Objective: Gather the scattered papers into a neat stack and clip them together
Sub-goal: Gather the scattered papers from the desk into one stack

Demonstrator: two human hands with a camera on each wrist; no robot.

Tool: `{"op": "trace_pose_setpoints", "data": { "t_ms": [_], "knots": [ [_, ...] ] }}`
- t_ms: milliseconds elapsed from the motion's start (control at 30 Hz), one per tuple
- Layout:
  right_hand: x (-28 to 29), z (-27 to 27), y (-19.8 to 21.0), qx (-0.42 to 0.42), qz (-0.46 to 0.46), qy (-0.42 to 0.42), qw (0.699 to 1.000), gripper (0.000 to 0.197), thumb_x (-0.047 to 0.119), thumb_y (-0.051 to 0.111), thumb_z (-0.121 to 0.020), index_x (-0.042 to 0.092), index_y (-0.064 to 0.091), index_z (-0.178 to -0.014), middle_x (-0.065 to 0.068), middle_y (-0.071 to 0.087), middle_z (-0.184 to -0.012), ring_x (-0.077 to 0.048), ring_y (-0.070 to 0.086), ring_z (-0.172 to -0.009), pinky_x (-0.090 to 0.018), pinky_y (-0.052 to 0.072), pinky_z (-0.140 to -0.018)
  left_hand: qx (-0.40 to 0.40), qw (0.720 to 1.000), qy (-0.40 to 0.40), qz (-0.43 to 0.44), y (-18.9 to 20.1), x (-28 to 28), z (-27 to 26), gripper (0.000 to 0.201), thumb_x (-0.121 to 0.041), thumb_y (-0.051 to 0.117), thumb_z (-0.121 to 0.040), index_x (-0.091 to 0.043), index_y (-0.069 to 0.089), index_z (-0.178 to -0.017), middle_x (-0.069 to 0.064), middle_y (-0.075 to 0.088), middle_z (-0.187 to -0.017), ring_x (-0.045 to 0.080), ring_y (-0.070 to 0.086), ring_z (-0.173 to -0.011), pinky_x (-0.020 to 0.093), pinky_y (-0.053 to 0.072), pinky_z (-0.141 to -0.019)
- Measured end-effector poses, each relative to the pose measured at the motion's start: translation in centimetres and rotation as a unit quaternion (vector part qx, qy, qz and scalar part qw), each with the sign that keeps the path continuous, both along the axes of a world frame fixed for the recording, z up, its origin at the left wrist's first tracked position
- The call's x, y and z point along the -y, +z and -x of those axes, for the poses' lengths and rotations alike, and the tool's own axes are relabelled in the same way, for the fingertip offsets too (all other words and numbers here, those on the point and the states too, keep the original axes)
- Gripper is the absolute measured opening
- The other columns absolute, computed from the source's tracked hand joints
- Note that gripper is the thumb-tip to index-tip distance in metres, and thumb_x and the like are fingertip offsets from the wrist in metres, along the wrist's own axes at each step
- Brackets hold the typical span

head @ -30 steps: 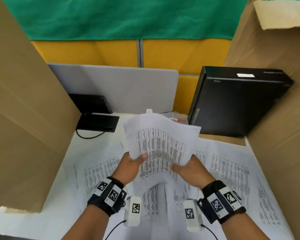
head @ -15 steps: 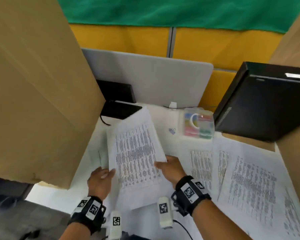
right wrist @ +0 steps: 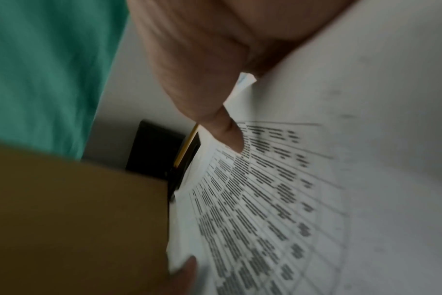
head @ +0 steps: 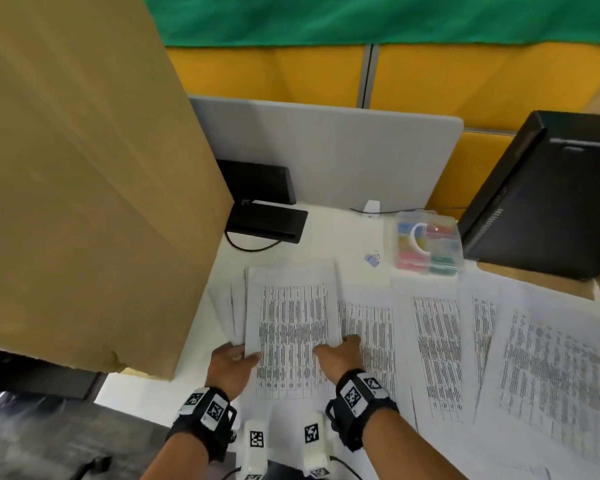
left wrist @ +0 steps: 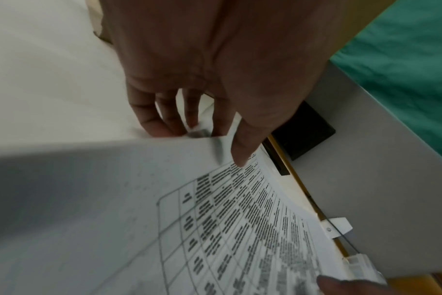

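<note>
**Both hands on the gathered sheets, loose papers to the right**

Your left hand (head: pixel 230 367) holds the left edge of the gathered stack (head: pixel 291 327): the thumb lies on top of the printed page, and in the left wrist view the fingers (left wrist: pixel 151 119) reach down past the edge, curled under the sheets. That grip is clamped on the stack. Your right hand (head: pixel 340 358) holds the right edge of the same stack, thumb (right wrist: pixel 230 135) pressed on the printed table and the other fingers tucked beneath the paper, so that grip is also closed on the stack.

The stack lies on the white bench (head: pixel 329 233), near the left side, close to the big cardboard box (head: pixel 84 174). A few sheets poke out unevenly along its left edge. To the right of it, the loose papers (head: pixel 437 348) lie spread over the bench, overlapping one another, reaching to the right edge of the head view.

Beyond the stack, a small blue binder clip (head: pixel 372 259) lies alone on the bench. Just to its right stands a clear plastic box (head: pixel 426 244) with coloured clips inside, resting partly on one of the loose papers. A black device (head: pixel 267 220) with a cable sits at the back left, in front of a grey divider panel (head: pixel 326 150), and a black computer case (head: pixel 548 202) stands at the back right.
</note>
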State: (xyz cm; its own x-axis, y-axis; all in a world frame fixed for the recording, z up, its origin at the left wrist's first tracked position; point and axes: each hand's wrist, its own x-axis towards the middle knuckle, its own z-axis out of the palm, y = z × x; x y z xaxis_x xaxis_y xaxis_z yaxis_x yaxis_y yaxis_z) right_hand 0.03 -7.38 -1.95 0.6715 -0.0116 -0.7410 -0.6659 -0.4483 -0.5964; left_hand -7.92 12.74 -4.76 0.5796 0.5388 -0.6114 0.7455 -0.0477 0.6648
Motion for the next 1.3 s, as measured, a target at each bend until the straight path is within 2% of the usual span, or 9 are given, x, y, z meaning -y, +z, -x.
{"op": "trace_pose_setpoints", "data": {
  "t_ms": [67, 167, 367, 533, 700, 867, 967, 1133, 1300],
  "knots": [
    [0.0, -0.3, 0.3, -0.016, -0.009, 0.021, 1.0, 0.045, 0.009, 0.055, -0.093, -0.004, 0.046, -0.135, -0.004, 0.055, -0.091, -0.011, 0.053, -0.064, -0.023, 0.046, -0.053, 0.019, 0.999, 0.023, 0.027, 1.8, 0.3, -0.4, 0.062, -0.015, 0.08, -0.078, -0.009, 0.054, -0.135, 0.007, 0.064, -0.118, 0.022, 0.061, -0.099, 0.028, 0.045, -0.092],
    [0.4, -0.5, 1.1, -0.003, -0.027, 0.049, 0.998, 0.028, -0.002, 0.046, -0.096, 0.001, 0.059, -0.12, -0.015, 0.064, -0.107, -0.027, 0.067, -0.092, -0.034, 0.055, -0.08, 0.041, 0.994, 0.091, 0.047, 3.1, 0.6, -1.1, 0.088, -0.017, 0.082, -0.077, -0.008, 0.029, -0.148, 0.009, 0.056, -0.117, 0.023, 0.054, -0.105, 0.035, 0.041, -0.098],
    [4.4, -1.8, 1.2, 0.035, -0.065, 0.007, 0.997, 0.04, -0.002, 0.056, -0.091, 0.011, 0.065, -0.128, -0.01, 0.072, -0.119, -0.027, 0.069, -0.107, -0.041, 0.056, -0.096, 0.056, 0.989, 0.083, 0.112, 1.3, -1.1, -0.9, 0.026, -0.022, 0.075, -0.084, -0.011, 0.072, -0.107, 0.009, 0.074, -0.104, 0.023, 0.066, -0.076, 0.028, 0.051, -0.067],
    [11.0, -3.4, 1.4, 0.049, -0.014, -0.057, 0.997, 0.037, -0.006, 0.057, -0.092, 0.01, 0.064, -0.125, -0.011, 0.07, -0.111, -0.032, 0.067, -0.107, -0.047, 0.052, -0.101, 0.044, 0.992, 0.094, 0.077, 0.5, -2.5, -0.4, 0.017, -0.015, 0.067, -0.089, -0.013, 0.069, -0.107, 0.009, 0.074, -0.106, 0.032, 0.068, -0.099, 0.047, 0.051, -0.097],
    [15.9, -4.5, 0.2, 0.016, 0.001, -0.089, 0.996, 0.043, -0.002, 0.064, -0.092, 0.007, 0.058, -0.133, -0.016, 0.065, -0.129, -0.035, 0.058, -0.123, -0.053, 0.041, -0.111, 0.023, 0.991, 0.113, 0.066, 0.0, -2.9, -0.3, 0.041, -0.019, 0.059, -0.095, -0.002, 0.054, -0.133, 0.015, 0.06, -0.134, 0.032, 0.058, -0.118, 0.04, 0.04, -0.108],
    [13.2, -3.2, -0.1, -0.009, -0.061, -0.065, 0.996, 0.035, -0.01, 0.061, -0.089, 0.005, 0.063, -0.121, -0.018, 0.07, -0.116, -0.035, 0.065, -0.11, -0.052, 0.05, -0.101, 0.017, 0.993, 0.11, 0.05, 0.3, -1.7, -0.7, 0.045, -0.035, 0.048, -0.1, -0.004, 0.057, -0.13, 0.02, 0.059, -0.135, 0.04, 0.052, -0.126, 0.047, 0.038, -0.11],
    [9.2, -1.6, -1.5, -0.025, -0.045, 0.029, 0.998, 0.036, -0.003, 0.063, -0.087, 0.005, 0.065, -0.122, -0.014, 0.072, -0.114, -0.033, 0.068, -0.108, -0.05, 0.053, -0.101, 0.026, 0.994, 0.087, 0.06, 0.9, -0.7, -0.3, 0.065, -0.061, 0.067, -0.079, -0.012, 0.065, -0.121, 0.015, 0.07, -0.119, 0.038, 0.062, -0.114, 0.047, 0.046, -0.103],
    [4.2, 1.1, -1.2, -0.019, -0.101, 0.095, 0.99, 0.022, 0.021, 0.068, -0.091, 0.019, 0.067, -0.112, -0.002, 0.07, -0.115, -0.02, 0.066, -0.108, -0.036, 0.052, -0.098, 0.037, 0.997, 0.025, 0.058, 2.1, 0.3, 0.1, 0.042, -0.012, 0.081, -0.077, -0.002, 0.066, -0.115, 0.017, 0.072, -0.111, 0.029, 0.068, -0.096, 0.039, 0.052, -0.093],
    [5.8, 0.3, 0.0, 0.009, -0.052, 0.044, 0.998, 0.04, 0.039, 0.053, -0.1, 0.004, 0.061, -0.119, -0.005, 0.059, -0.091, -0.018, 0.055, -0.078, -0.03, 0.049, -0.069, 0.104, 0.991, -0.036, -0.07, 8.9, -0.6, -0.9, 0.032, -0.012, 0.068, -0.09, -0.005, 0.064, -0.121, 0.011, 0.071, -0.108, 0.023, 0.063, -0.089, 0.03, 0.047, -0.084]
  ]
}}
